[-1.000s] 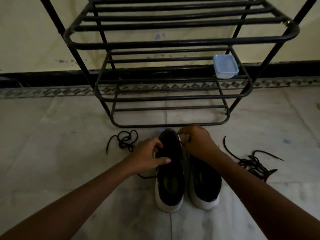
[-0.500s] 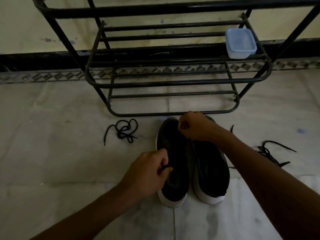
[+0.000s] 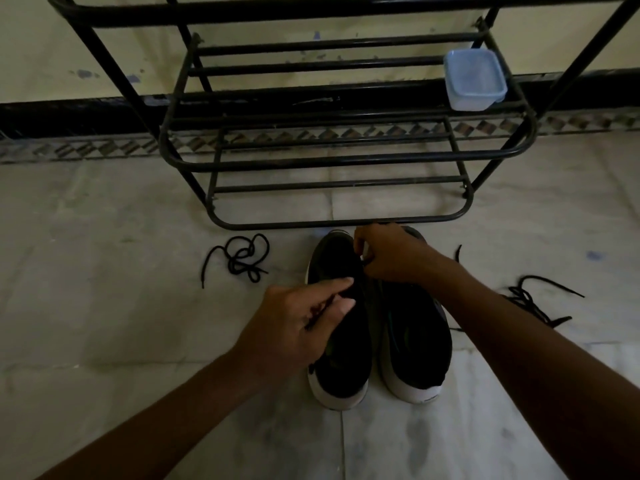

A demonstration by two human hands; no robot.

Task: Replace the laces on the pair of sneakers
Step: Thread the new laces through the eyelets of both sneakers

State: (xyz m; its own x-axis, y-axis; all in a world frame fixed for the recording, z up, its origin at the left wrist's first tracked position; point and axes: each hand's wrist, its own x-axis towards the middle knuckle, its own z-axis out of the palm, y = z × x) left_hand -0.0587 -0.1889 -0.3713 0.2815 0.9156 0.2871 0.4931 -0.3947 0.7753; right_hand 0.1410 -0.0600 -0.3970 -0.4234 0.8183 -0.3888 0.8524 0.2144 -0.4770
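two sneakers are standing side by side on the floor (image 3: pixel 104 323), toes pointing away from the person. the left sneaker (image 3: pixel 341 382) is lying directly under both hands, and the right sneaker (image 3: pixel 415 344) is sitting just beside it, under the right wrist.

the left hand (image 3: pixel 294 327) is hovering over the middle of the left sneaker, thumb and curled fingers pinching a thin dark lace (image 3: pixel 320 311) that is running across the palm. the right hand (image 3: pixel 391 254) is working at the toe end of the same sneaker, fingers curled in tight. what it is gripping is too dark to tell.

one loose lace (image 3: pixel 242 258) is lying in a loop on the floor, left of the left hand and apart from it. a tangle (image 3: pixel 533 299) of lace is lying right of the right forearm, which is partly covering it, so its count is unclear.

one black rack (image 3: pixel 346 161) is standing just beyond the right hand, its top cut off by the frame. one pale container (image 3: pixel 474 79) is sitting on its shelf, far beyond and right of the hands.

the sneaker uppers are reading as plain black, with eyelets and threading impossible to make out.
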